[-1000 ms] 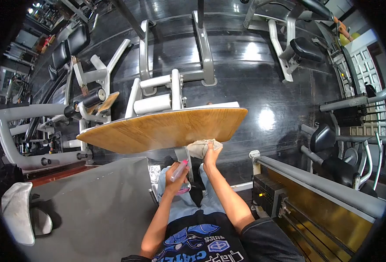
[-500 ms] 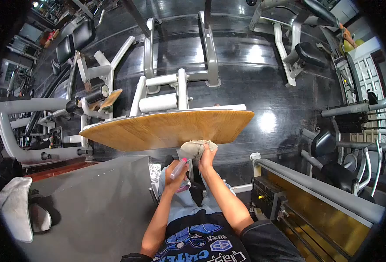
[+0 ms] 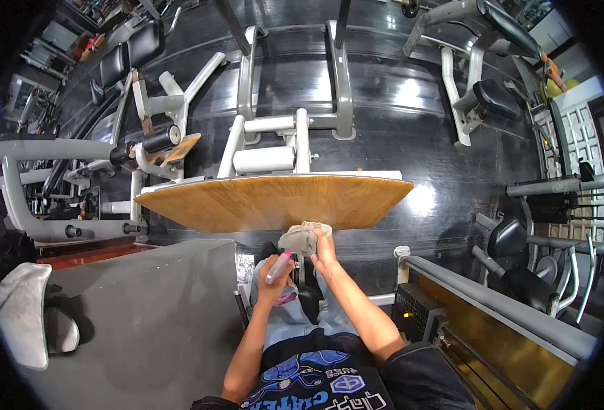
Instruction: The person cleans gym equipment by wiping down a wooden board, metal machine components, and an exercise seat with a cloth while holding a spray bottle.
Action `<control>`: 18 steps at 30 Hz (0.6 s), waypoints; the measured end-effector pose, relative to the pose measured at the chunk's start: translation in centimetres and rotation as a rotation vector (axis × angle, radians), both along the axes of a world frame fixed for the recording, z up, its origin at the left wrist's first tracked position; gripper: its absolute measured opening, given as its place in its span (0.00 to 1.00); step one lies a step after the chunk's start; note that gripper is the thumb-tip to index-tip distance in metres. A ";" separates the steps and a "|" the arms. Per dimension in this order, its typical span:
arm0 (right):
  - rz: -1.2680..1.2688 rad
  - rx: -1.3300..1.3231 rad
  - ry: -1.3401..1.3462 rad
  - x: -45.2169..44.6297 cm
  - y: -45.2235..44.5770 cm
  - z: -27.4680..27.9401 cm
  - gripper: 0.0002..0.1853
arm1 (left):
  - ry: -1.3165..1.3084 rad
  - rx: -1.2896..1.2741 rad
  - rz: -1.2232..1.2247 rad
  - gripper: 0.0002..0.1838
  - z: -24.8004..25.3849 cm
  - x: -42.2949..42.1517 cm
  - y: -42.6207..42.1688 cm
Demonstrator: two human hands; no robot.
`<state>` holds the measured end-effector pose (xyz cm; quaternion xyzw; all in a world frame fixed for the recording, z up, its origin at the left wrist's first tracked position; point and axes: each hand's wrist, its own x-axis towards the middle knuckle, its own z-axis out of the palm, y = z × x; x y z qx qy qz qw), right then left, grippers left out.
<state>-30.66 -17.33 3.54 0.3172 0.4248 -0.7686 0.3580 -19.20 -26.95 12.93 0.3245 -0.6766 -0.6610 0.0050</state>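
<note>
My right hand (image 3: 325,251) is closed around a crumpled beige cloth (image 3: 300,238), which is at the lower edge of the brown wooden board (image 3: 274,201). Whether the cloth touches the wood I cannot tell. Lower and to the left, my left hand (image 3: 272,279) is wrapped round a clear bottle with a pink top (image 3: 278,268), tilted towards the board. My fingers hide part of the bottle. The board has a wood grain and is fixed to a white metal frame (image 3: 263,160) behind it.
A grey padded surface or box (image 3: 151,301) stands at my left, with a pale curved object (image 3: 25,314) on it. At my right are a grey rail (image 3: 493,297) and a black weight stack (image 3: 411,311). Gym machines stand around on the dark floor (image 3: 391,143).
My right hand with the cloth has moved left along the board and slightly towards me. My left hand still holds the bottle. The whole view has shifted a little.
</note>
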 end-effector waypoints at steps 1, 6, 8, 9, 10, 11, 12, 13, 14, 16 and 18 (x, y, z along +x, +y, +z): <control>0.006 -0.001 0.000 0.1 -0.1 -0.6 0.13 | -0.002 -0.006 0.010 0.07 -0.3 0.2 -0.2; -0.074 0.145 -0.044 0.6 -1.5 -7.4 0.12 | -0.004 -0.024 0.063 0.07 0.3 1.1 -1.0; -0.309 0.236 -0.133 0.4 -2.6 -8.5 0.12 | -0.007 -0.010 0.093 0.08 1.1 1.2 -1.3; -0.305 0.209 -0.136 0.1 -2.8 -6.2 0.11 | -0.007 -0.013 0.097 0.08 1.1 1.4 -1.6; -0.301 0.209 -0.136 0.3 -2.9 -4.4 0.11 | -0.015 -0.012 0.110 0.08 1.0 1.6 -1.8; -0.278 0.144 -0.045 0.3 -3.1 -2.8 0.10 | -0.023 -0.009 0.125 0.08 0.9 1.8 -1.9; -0.254 0.081 0.044 0.6 -3.0 -2.1 0.09 | -0.024 -0.005 0.131 0.08 0.7 2.0 -2.1; -0.235 -0.007 0.142 0.9 -2.9 -0.8 0.10 | -0.034 0.028 0.151 0.08 0.6 2.2 -2.4; -0.235 -0.005 0.143 1.3 -3.2 -0.9 0.10 | -0.042 0.060 0.167 0.08 0.4 2.3 -2.7; -0.381 0.206 0.152 1.8 -4.7 -0.8 0.09 | -0.032 0.061 0.155 0.09 0.3 2.2 -3.4; -0.303 0.260 0.128 2.4 -4.7 -2.1 0.12 | -0.030 0.062 0.147 0.09 0.3 2.1 -4.2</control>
